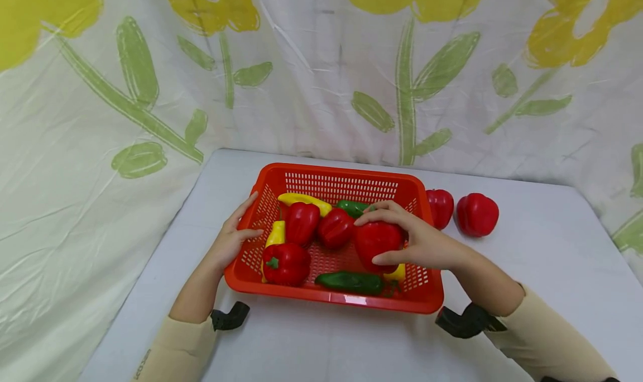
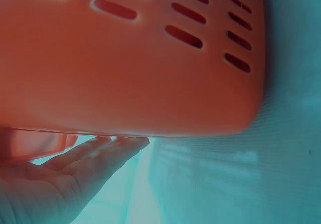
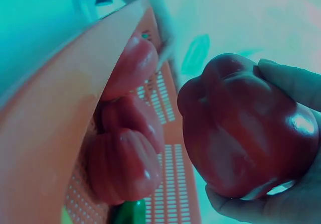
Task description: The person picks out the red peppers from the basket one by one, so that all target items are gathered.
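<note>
A red plastic basket (image 1: 331,296) with slotted walls stands on the table. My left hand (image 1: 232,239) holds its left rim, thumb over the edge; in the left wrist view, the fingers (image 2: 108,156) lie against the outer wall. My right hand (image 1: 419,239) grips a red bell pepper (image 1: 378,245) over the basket's right part, thumb and fingers on opposite sides. The right wrist view shows this pepper (image 3: 246,128) apart from the peppers (image 3: 125,163) inside. Within the basket are more red bell peppers (image 1: 286,263), yellow peppers (image 1: 306,201) and green peppers (image 1: 350,282).
Two red bell peppers (image 1: 477,214) rest on the white table (image 1: 542,270) just right of the basket. A white curtain (image 1: 311,91) with yellow flowers hangs behind the table. Black wrist mounts (image 1: 464,320) stick out near both sleeves.
</note>
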Tool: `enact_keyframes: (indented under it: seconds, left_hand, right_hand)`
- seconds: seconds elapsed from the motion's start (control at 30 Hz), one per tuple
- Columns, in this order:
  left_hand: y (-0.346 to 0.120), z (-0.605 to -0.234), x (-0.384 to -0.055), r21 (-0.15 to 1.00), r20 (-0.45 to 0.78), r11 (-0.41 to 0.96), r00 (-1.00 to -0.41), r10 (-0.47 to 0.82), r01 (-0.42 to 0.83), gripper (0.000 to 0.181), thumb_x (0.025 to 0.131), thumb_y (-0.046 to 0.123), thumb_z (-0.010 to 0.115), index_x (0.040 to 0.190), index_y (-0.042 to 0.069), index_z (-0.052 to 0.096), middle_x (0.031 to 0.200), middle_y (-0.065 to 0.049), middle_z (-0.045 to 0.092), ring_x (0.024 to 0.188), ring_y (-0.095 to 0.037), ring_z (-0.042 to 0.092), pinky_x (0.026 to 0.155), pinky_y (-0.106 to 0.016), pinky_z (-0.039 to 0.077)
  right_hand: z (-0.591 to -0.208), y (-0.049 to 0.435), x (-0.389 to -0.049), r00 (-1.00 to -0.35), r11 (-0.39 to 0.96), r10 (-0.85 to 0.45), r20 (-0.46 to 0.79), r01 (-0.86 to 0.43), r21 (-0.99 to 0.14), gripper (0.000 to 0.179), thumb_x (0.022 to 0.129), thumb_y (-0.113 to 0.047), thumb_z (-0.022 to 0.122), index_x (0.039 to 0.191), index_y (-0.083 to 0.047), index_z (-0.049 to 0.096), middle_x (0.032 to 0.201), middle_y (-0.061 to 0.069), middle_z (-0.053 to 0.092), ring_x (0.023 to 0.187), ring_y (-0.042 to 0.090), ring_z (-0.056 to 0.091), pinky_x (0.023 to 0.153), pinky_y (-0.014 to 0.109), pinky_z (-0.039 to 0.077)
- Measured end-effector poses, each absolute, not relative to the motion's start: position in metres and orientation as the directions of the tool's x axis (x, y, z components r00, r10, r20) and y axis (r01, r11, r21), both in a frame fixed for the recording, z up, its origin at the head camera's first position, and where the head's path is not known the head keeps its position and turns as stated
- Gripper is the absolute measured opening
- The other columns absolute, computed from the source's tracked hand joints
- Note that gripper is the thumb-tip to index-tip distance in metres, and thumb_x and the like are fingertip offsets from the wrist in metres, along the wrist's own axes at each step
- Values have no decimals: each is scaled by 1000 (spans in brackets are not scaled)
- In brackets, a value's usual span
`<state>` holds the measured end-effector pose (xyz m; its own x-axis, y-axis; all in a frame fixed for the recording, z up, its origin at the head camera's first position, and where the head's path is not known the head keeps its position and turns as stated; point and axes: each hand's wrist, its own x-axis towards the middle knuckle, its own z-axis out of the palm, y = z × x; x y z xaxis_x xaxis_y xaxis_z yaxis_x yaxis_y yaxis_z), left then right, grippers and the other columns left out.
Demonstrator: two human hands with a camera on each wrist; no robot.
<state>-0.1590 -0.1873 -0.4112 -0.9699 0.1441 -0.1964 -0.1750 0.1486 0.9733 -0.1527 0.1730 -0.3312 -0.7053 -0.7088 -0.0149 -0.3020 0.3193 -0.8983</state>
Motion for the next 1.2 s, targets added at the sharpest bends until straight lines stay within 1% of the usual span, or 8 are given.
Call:
enact_keyframes:
  seconds: [0.17,0.37,0.43,0.57,0.63,0.83,1.03,1.2]
  left_hand:
    - [-187,-411,-159,973,-198,146,-969,146,-177,72,91,1,44,149,32,17,154,-8,22,125,-34,42,87,-39,53]
    - [-187,-411,-158,973,-201,142,-969,146,-180,72,91,1,44,149,33,17,154,-7,20,127,-35,40,89,-42,51]
    - [-187,-410,-158,973,-202,144,-969,144,-181,72,91,1,44,149,33,17,154,-7,20,127,-35,40,89,-42,51]
    - [-186,-410,-157,971,-207,146,-968,141,-187,72,91,1,44,149,33,18,153,-9,22,125,-35,41,88,-42,52]
    - [-186,-410,-157,971,-210,145,-967,142,-189,72,91,1,44,149,34,18,153,-9,23,124,-35,42,87,-42,52]
    - [-186,-410,-157,971,-208,145,-968,139,-188,72,90,1,44,149,34,18,153,-9,23,124,-35,42,88,-42,52]
    - [-186,-410,-157,972,-209,143,-968,137,-189,72,90,1,44,149,33,18,153,-9,22,125,-36,41,88,-42,52]
    - [-186,-410,-157,972,-208,144,-968,138,-188,72,90,1,45,149,34,18,154,-8,21,126,-36,40,88,-43,52]
  right_hand:
    - [-332,181,-147,-722,307,-692,1,-295,-905,53,76,-13,74,125,-22,53,133,5,38,126,32,32,80,29,56]
    - [-335,194,-140,-747,289,-664,31,-296,-910,53,77,-9,73,125,-20,53,136,4,36,124,34,35,79,31,56]
    - [-337,199,-138,-750,283,-660,47,-307,-909,53,77,-8,72,126,-18,53,137,5,35,124,30,36,79,31,56]
    - [-340,207,-134,-757,276,-650,74,-325,-905,54,77,-6,72,126,-17,52,137,4,35,124,17,36,79,31,56]
    - [-341,210,-133,-760,267,-645,86,-329,-906,54,77,-5,71,126,-16,51,137,5,34,123,13,36,79,31,56]
    - [-341,221,-130,-772,260,-624,122,-353,-899,56,75,-1,71,126,-13,51,137,13,34,124,11,35,79,30,56]
    - [-341,236,-125,-789,272,-596,149,-373,-887,58,75,4,69,128,-9,49,137,8,35,122,9,38,77,29,56]
    - [-341,247,-121,-810,286,-562,166,-378,-881,60,75,8,68,129,-6,46,136,8,36,120,9,39,73,29,57]
